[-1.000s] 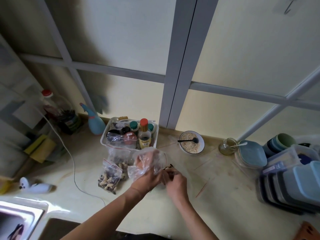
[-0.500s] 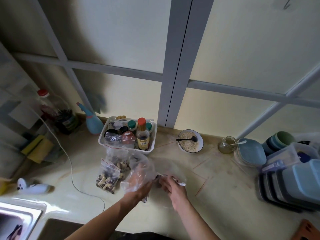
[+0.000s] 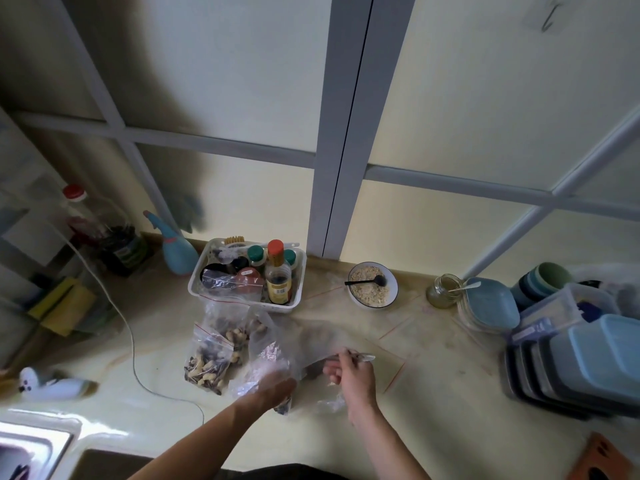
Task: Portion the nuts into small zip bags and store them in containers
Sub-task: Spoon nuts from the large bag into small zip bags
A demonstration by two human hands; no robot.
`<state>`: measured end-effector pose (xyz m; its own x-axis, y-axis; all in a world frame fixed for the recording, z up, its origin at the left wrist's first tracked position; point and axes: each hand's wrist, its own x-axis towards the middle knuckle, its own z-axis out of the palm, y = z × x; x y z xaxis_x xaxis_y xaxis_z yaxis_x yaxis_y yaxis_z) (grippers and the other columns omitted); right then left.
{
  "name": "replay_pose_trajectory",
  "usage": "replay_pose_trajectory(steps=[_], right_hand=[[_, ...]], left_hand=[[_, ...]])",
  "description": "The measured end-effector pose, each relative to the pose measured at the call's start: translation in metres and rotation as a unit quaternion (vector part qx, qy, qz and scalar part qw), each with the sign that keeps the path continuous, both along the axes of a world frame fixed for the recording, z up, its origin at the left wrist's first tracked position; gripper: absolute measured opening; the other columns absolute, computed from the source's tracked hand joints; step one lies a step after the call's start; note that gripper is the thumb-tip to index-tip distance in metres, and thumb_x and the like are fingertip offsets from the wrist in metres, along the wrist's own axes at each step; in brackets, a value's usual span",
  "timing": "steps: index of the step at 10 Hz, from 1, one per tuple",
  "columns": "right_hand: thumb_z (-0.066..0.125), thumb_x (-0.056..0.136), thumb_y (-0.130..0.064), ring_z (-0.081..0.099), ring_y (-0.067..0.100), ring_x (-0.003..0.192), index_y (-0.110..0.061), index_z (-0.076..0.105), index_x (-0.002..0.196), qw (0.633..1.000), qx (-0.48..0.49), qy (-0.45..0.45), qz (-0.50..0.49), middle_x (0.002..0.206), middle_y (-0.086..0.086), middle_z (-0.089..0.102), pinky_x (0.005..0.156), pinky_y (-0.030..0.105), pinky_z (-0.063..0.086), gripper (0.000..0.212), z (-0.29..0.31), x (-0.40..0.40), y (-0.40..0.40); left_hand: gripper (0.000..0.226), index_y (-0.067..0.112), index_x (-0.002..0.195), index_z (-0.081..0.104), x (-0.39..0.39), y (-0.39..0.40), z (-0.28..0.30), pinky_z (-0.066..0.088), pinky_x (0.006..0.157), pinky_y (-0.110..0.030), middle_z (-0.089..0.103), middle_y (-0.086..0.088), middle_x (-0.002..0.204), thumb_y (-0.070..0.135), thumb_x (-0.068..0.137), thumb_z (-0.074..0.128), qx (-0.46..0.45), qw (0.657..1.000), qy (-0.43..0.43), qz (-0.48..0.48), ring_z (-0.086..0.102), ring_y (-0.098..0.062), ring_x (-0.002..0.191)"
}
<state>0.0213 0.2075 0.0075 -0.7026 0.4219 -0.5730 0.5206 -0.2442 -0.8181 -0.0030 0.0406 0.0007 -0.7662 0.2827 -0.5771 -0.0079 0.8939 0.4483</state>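
Note:
My left hand (image 3: 273, 388) grips a crumpled clear plastic bag (image 3: 270, 355) just above the counter; some dark nuts (image 3: 282, 408) show under the hand. My right hand (image 3: 349, 370) pinches the edge of a clear zip bag (image 3: 322, 337) that stretches between both hands, blurred. To the left lie filled zip bags of mixed nuts (image 3: 207, 362) with red seal strips. Stacked blue-lidded containers (image 3: 581, 362) stand at the right edge of the counter.
A white basket (image 3: 207, 289) of bottles stands behind the nut bags. A bowl of oats (image 3: 372, 285) with a black spoon, a small jar (image 3: 445, 291) and blue plates (image 3: 491, 306) sit further right. A white cable (image 3: 128, 337) crosses the counter; a sink (image 3: 31, 448) is lower left.
Both hands came down toward the counter and nearer to me. The crumpled bag dropped with my left hand, and my right hand moved right, pulling the clear zip bag out flat.

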Motion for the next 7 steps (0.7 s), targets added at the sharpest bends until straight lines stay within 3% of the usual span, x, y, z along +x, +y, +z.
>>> replay_pose_trajectory(steps=[2, 3, 4, 5, 6, 7], right_hand=[[0.05, 0.104, -0.019, 0.074, 0.021, 0.069, -0.014, 0.074, 0.095, 0.997, 0.069, 0.027, 0.016, 0.071, 0.008, 0.076, 0.062, 0.026, 0.054, 0.027, 0.022, 0.008, 0.016], [0.049, 0.105, -0.018, 0.073, 0.019, 0.068, -0.012, 0.074, 0.095, 0.996, 0.077, 0.036, -0.005, 0.069, 0.01, 0.075, 0.061, 0.025, 0.054, 0.027, 0.03, 0.017, 0.029], [0.048, 0.105, -0.017, 0.072, 0.021, 0.067, -0.009, 0.074, 0.096, 0.996, 0.074, 0.044, -0.021, 0.068, 0.012, 0.074, 0.062, 0.026, 0.053, 0.028, 0.034, 0.026, 0.04], [0.049, 0.104, -0.015, 0.072, 0.023, 0.067, -0.007, 0.073, 0.098, 0.997, 0.058, 0.045, -0.002, 0.071, 0.014, 0.074, 0.065, 0.03, 0.053, 0.026, 0.037, 0.034, 0.047], [0.05, 0.104, -0.013, 0.071, 0.023, 0.067, -0.006, 0.072, 0.099, 0.998, 0.029, 0.05, 0.032, 0.076, 0.015, 0.074, 0.065, 0.03, 0.055, 0.024, 0.042, 0.044, 0.051], [0.051, 0.104, -0.013, 0.07, 0.022, 0.065, -0.005, 0.071, 0.098, 0.996, 0.021, 0.047, 0.071, 0.074, 0.01, 0.072, 0.063, 0.029, 0.053, 0.022, 0.045, 0.052, 0.048]], left_hand=[[0.034, 0.021, 0.07, 0.038, -0.001, 0.008, 0.013, 0.049, 0.086, -0.025, 0.067, -0.011, 0.118, 0.027, 0.097, 0.058, 0.012, 0.993, -0.055, 0.106, 0.064, -0.026, 0.111], [0.059, 0.014, 0.099, 0.06, 0.001, 0.013, -0.009, 0.036, 0.056, -0.017, 0.055, 0.001, 0.081, 0.056, 0.089, 0.02, 0.034, 0.993, 0.033, 0.111, 0.064, -0.018, 0.085], [0.033, 0.014, 0.121, 0.061, -0.001, 0.017, -0.004, 0.036, 0.06, -0.007, 0.065, -0.005, 0.102, 0.035, 0.099, 0.049, 0.013, 0.995, 0.006, 0.095, 0.058, -0.018, 0.096], [0.036, 0.004, 0.116, 0.066, -0.001, 0.021, -0.003, 0.052, 0.064, -0.019, 0.067, -0.011, 0.085, 0.032, 0.096, 0.059, 0.008, 0.995, 0.003, 0.099, 0.069, -0.024, 0.08], [0.029, 0.01, 0.112, 0.055, 0.003, 0.026, 0.003, 0.046, 0.044, -0.019, 0.058, -0.001, 0.07, 0.023, 0.086, 0.063, 0.009, 0.995, 0.012, 0.101, 0.056, -0.013, 0.053], [0.053, 0.024, 0.118, 0.038, 0.007, 0.029, 0.006, 0.044, 0.042, -0.023, 0.061, -0.003, 0.081, 0.011, 0.076, 0.066, 0.051, 0.993, 0.03, 0.099, 0.056, -0.018, 0.057]])
